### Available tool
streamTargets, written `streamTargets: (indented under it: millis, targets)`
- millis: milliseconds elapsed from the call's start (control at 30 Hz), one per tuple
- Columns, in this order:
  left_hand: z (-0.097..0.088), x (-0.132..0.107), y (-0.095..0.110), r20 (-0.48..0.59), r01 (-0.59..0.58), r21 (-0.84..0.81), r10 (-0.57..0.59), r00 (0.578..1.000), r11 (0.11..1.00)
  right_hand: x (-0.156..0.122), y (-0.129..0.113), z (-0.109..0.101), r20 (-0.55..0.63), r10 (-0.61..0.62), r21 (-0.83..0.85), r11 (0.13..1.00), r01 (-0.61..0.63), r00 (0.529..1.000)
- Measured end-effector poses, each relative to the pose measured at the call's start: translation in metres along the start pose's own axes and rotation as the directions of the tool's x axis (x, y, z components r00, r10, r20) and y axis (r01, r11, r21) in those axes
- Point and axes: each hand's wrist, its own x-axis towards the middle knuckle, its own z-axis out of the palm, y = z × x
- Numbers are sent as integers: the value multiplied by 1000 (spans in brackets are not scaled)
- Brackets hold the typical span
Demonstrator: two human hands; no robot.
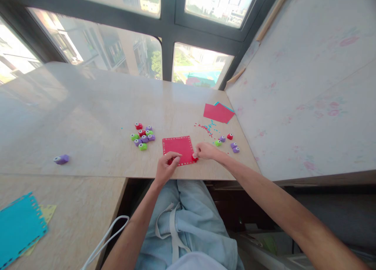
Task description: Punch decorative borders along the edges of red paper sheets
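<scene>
A square sheet of red paper lies near the front edge of the table, with small punched holes along its borders. My left hand is at its lower left corner, fingers curled and closed on the paper; the fingertips are partly hidden. At the lower right corner sits a small red craft punch with a white top. My right hand is closed around this punch, thumb at its top.
Several red, green and purple punches cluster on the left, more on the right. Beyond lie paper bits and red sheets. A purple punch, a blue punched sheet and a white cable are farther left.
</scene>
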Motion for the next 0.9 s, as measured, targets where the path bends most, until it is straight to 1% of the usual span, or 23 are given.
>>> streamTargets:
  millis: [67, 133, 200, 300, 367, 467, 567, 633, 733, 900]
  targets:
    - [1, 0, 1, -2, -7, 12, 7, 1000, 1000, -4, 7, 2, -5, -20, 40, 999, 20, 1000]
    - [1, 0, 3, 5, -11, 23, 11, 1000, 1000, -8, 15, 4, -29, -36, 116, 993, 39, 999]
    - [2, 0, 4, 17, -15, 33, 14, 1000, 999, -13, 23, 8, -96, -50, 257, 964, 73, 994]
    - [2, 0, 4, 23, -18, 46, 17, 1000, 999, -18, 30, 14, -177, -76, 402, 905, 143, 981]
    - [3, -1, 3, 23, -20, 55, 19, 1000, 998, -19, 30, 19, -173, -87, 468, 869, 160, 981]
    - [4, -1, 3, 23, -28, 67, 27, 999, 997, -15, 28, 28, -88, -69, 547, 831, 106, 994]
    - [4, -2, 2, 20, -39, 81, 37, 999, 996, -9, 26, 36, -37, -49, 607, 793, 61, 998]
    - [5, -2, 2, 23, -41, 89, 39, 999, 995, -7, 27, 39, -38, -80, 627, 774, 86, 996]
    - [6, -2, 1, 32, -31, 103, 28, 999, 994, -8, 29, 40, -69, -143, 617, 771, 155, 987]
    - [7, -3, 2, 39, -28, 120, 24, 999, 992, -13, 32, 41, -105, -153, 616, 766, 184, 983]
